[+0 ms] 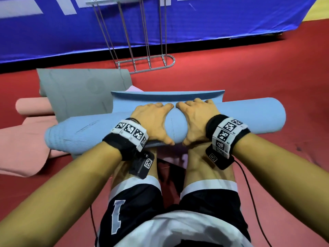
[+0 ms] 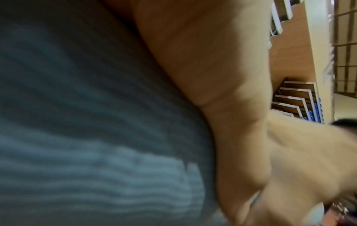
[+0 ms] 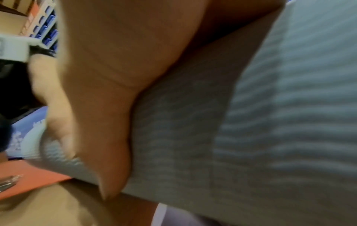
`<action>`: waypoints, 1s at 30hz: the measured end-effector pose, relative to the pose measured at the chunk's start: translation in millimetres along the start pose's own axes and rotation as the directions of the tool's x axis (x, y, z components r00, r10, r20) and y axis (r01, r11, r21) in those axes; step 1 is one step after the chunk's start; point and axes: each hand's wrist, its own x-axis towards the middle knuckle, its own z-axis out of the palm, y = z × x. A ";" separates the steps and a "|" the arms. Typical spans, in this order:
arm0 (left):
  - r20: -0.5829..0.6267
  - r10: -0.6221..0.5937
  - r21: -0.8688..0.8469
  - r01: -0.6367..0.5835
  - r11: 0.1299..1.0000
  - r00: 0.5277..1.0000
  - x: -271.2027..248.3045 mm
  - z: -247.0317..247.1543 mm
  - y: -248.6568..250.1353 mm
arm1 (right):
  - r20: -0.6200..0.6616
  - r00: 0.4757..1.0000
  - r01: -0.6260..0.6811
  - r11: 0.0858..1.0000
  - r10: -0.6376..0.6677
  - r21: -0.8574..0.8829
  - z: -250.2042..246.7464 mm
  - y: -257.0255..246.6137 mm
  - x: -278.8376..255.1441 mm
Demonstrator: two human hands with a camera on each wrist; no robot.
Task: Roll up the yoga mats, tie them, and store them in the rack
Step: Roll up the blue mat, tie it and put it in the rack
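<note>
A light blue yoga mat (image 1: 249,116) lies almost fully rolled across the red floor in front of my knees, its last flap (image 1: 167,96) curling up on the far side. My left hand (image 1: 151,122) and right hand (image 1: 195,120) grip the middle of the roll side by side, fingers over the top and thumbs on the near side. Both wrist views are blurred: ribbed blue mat (image 2: 86,122) beside my left palm (image 2: 222,91), and ribbed mat (image 3: 270,122) under my right thumb (image 3: 108,137). The wire rack (image 1: 144,64) stands beyond, against the blue banner.
A grey mat (image 1: 80,93) lies partly unrolled at the left, over a pink mat (image 1: 23,143) with a rolled end (image 1: 32,108). A blue banner wall (image 1: 213,24) closes off the back. Red floor (image 1: 267,77) stretches to the right. Cables trail beside my legs.
</note>
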 end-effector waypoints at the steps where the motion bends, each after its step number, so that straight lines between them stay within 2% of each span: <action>1: -0.021 -0.009 0.025 0.009 1.000 1.000 -2.4 3.9 1.4 | -0.001 1.000 0.002 1.000 -0.002 0.004 -1.0 0.8 1.7; 5: -0.052 -0.051 0.127 0.057 0.990 0.997 -12.3 16.2 10.0 | 0.010 1.000 0.005 1.000 -0.005 0.013 -2.8 2.2 3.5; 7: -0.088 -0.032 0.153 0.046 0.987 0.996 -13.8 17.5 9.2 | -0.007 1.000 -0.001 1.000 0.001 -0.007 1.3 -1.1 2.7; 11: -0.172 -0.005 0.158 0.033 0.987 0.985 -22.8 15.0 -2.6 | -0.147 0.988 0.021 0.990 -0.041 -0.140 26.5 -21.9 -12.9; 14: -0.148 -0.006 0.162 0.030 0.986 0.989 -22.1 4.0 -3.1 | -0.205 0.977 0.020 0.982 -0.058 -0.186 29.7 -25.0 -17.2; 17: -0.128 -0.030 0.132 0.047 0.990 0.991 -19.1 -28.8 -1.9 | -0.215 0.976 -0.004 0.979 -0.041 -0.203 -4.2 -20.4 -11.5; 21: -0.207 -0.037 0.127 0.064 0.990 0.978 -20.3 -90.9 -7.4 | -0.291 0.955 0.011 0.984 -0.063 -0.176 -75.9 -11.7 -11.9; 23: -0.189 -0.052 0.094 0.071 0.993 0.981 -25.1 -112.6 -6.4 | -0.250 0.965 0.037 0.988 -0.073 -0.148 -103.8 -9.4 -16.7; 25: -0.107 -0.061 0.031 0.065 0.997 0.992 -28.2 -116.3 -2.5 | -0.186 0.980 0.052 0.993 -0.071 -0.109 -112.7 -7.5 -21.6; 27: 0.015 -0.049 -0.036 0.050 0.998 0.999 -30.3 -100.1 2.1 | -0.062 0.996 0.063 0.997 -0.067 -0.054 -100.0 -8.7 -27.8; 30: 0.188 0.002 -0.096 0.016 0.995 0.982 -34.0 -56.4 9.1 | 0.127 0.987 0.098 0.995 -0.099 0.015 -57.0 -13.0 -34.3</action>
